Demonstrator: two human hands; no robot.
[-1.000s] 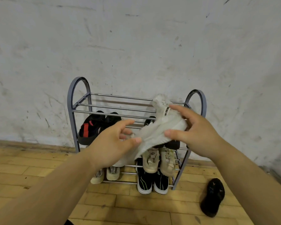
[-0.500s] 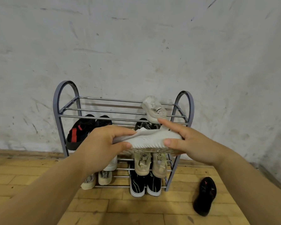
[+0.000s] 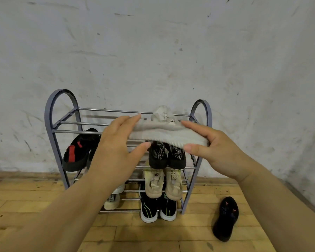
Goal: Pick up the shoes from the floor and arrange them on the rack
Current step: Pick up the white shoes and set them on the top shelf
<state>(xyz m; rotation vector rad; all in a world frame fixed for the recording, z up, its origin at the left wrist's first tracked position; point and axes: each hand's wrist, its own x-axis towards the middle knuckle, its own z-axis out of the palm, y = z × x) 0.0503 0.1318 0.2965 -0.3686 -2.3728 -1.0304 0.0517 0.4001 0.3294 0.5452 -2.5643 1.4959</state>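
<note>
Gripping white shoe [image 3: 169,136] sideways at rack [image 3: 48,115] top tier: left hand [image 3: 116,153] pinches 9 o'clock end, right hand [image 3: 215,151] 3 o'clock end. 1 black shoe [image 3: 225,218] on floor [image 3: 153,239], 5 o'clock.

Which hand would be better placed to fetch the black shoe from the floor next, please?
Right. The black shoe lies on the floor right of the rack, below the right hand; the left hand holds the other end of the white shoe, farther away.
</note>
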